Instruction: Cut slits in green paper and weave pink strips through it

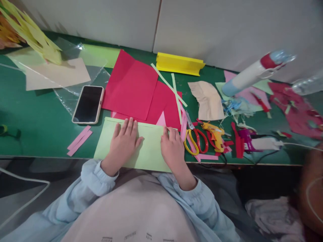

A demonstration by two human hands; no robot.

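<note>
A light green paper sheet (147,144) lies at the table's front edge, with a narrow strip or fold along its far edge. My left hand (124,143) rests flat on its left part, fingers apart. On the right part lies my right hand (172,146), its fingertips at the far edge and its fingers bent close together; whether they pinch the edge is too small to tell. Red sheets (133,87) lie just beyond the green paper. Scissors (195,137) with yellow and red handles sit right of my right hand, among pink strips (185,126).
A phone (88,104) and pink strips lie at left. On the right are an orange glue gun (214,134), a purple device (248,140) with a cable, and a bottle (247,77). A yellow holder (179,64) stands near the wall. Part of a person shows at far right.
</note>
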